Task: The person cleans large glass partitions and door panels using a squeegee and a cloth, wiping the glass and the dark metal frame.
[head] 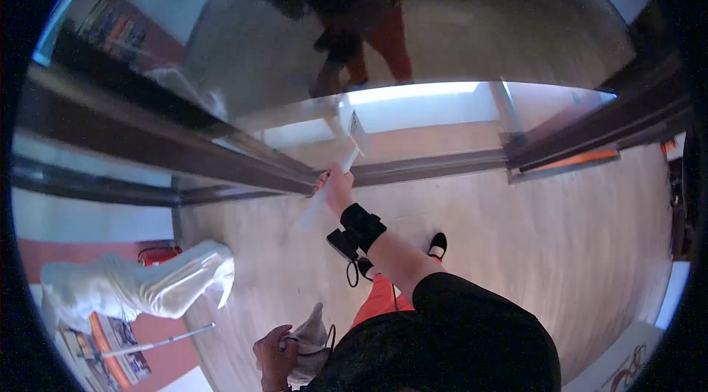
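My right hand (336,187) is stretched forward and closed around a pale hand tool (349,157), which looks like a squeegee. The tool's upper end lies close to a large glass pane (431,140); whether it touches is unclear. A blurred whitish part (314,214) extends below the hand. At the lower left, near my body, my left hand (275,354) grips a bunched grey cloth (311,336). A black band (362,226) with a small device and a cord loop is around my right wrist. The pane mirrors a dark figure with red trousers.
Dark frame bars (182,143) border the glass on the left and bottom. A white draped form (138,281) stands at the left, near a red object (159,255) and a thin pole (160,341). Pale wood-look flooring (498,237) lies below; a printed white surface (614,364) is at the lower right.
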Available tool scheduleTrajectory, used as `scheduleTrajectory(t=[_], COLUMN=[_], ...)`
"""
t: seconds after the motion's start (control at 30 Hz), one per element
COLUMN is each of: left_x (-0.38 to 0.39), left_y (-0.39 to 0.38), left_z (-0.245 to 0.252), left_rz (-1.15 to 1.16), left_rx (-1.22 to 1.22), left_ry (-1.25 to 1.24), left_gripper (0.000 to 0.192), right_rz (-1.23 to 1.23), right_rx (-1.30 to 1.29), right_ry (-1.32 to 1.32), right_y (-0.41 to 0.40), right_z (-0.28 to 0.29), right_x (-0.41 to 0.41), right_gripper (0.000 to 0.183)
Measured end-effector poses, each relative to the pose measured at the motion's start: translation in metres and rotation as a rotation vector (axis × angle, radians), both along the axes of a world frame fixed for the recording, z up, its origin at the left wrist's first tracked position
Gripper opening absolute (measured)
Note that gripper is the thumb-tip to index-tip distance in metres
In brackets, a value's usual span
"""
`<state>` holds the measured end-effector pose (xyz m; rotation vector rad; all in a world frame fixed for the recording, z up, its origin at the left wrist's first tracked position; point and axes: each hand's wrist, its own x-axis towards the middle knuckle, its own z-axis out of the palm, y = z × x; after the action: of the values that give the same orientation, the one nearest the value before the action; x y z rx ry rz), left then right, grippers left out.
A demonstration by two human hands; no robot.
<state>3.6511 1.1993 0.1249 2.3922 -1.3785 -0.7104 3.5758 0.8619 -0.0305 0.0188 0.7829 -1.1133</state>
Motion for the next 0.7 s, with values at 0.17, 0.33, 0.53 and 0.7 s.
scheduleTrajectory(t=[0.17,0.33,0.53,0.7], left_x=[0.002,-0.015,-0.005,0.020], left_y=[0.059,0.066,0.065,0.061], left_z=[0.008,0.026,-0.012,-0.037], left_rz=[0.228,0.261,0.350,0.329], left_rx=[0.060,0.094,0.064,-0.035], left_ry=[-0.005,-0.016,0.018,0.118], left_gripper=[0.027,0.024,0.027,0.024], right_rz=[0.137,0.306,0.490,0.712], right_rx=[-0.002,-0.008,-0.151,-0.674], right_ry=[-0.020,-0.067,0.165,0.754], right_y=[0.045,0.054,0.047,0.061], right_z=[0.005,0.006,-0.005,-0.043], right_x=[0.090,0.135,0.135,0.081], right_gripper=[0.024,0.021,0.030,0.036])
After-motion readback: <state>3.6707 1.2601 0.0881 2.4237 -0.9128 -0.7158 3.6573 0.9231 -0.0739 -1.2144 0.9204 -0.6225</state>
